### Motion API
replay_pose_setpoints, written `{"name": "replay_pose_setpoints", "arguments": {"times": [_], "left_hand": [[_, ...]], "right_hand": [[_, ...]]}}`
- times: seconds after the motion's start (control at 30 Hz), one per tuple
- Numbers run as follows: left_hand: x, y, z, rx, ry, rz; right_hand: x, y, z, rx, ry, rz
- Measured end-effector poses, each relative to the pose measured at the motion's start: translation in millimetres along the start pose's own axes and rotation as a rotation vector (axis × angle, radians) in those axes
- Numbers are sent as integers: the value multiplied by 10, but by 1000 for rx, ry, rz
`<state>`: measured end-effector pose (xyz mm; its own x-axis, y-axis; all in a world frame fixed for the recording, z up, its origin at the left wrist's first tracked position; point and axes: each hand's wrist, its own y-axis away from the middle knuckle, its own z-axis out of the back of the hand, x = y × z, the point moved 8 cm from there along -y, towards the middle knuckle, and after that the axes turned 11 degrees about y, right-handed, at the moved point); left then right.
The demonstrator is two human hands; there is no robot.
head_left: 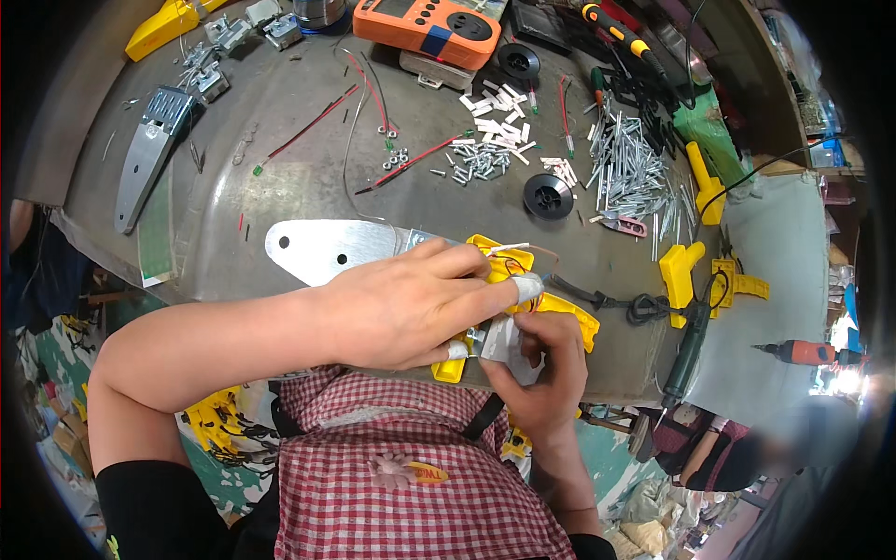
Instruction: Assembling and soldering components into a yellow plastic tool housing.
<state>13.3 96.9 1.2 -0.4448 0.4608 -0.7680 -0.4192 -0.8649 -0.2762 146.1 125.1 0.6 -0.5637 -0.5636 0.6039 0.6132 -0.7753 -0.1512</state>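
My left hand [415, 303] lies across a yellow plastic housing [565, 317] at the table's near edge, its fingers bent over it and holding it down. Pale tape wraps some of its fingertips. From the housing's far side come thin orange and white wires [523, 254]. My right hand [553, 369] pinches a small flat greyish-white piece [507, 343] between thumb and fingers, close against the housing. What that piece is made of I cannot make out. A long silver metal plate [322, 250] with two dark holes reaches leftward from under my left hand. My fingers hide much of the housing's inside.
Screws [481, 161], white sleeves [504, 117] and long metal pins [623, 154] lie in piles beyond my hands. An orange meter [429, 30] stands at the back. To the right are a soldering iron [689, 350], a yellow handle part [679, 280] and a black cable [597, 297].
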Motion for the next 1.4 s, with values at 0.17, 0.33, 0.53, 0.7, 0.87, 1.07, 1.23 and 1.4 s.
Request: {"name": "replay_pose_setpoints", "arguments": {"times": [0.17,0.33,0.53,0.7,0.87,1.07,1.23,1.4], "left_hand": [[5,-4,-15,18,12,6],[-14,-20,29,-18,35,-15],[34,9,15,-26,86,-14],[55,15,40,-35,107,-12],[64,-8,68,-41,155,23],[130,-8,72,-24,268,20],[81,5,68,3,237,-4],[-19,142,188,-154,54,-176]], "right_hand": [[83,-65,-17,78,98,122],[36,-100,-88,196,-66,64],[82,-39,-60,-24,28,50],[96,-45,-47,-7,36,87],[46,-5,-50,-2,37,54],[-6,12,-62,-26,-19,-3],[-8,-107,-77,36,43,-83],[71,-232,-80,112,98,155]]}}
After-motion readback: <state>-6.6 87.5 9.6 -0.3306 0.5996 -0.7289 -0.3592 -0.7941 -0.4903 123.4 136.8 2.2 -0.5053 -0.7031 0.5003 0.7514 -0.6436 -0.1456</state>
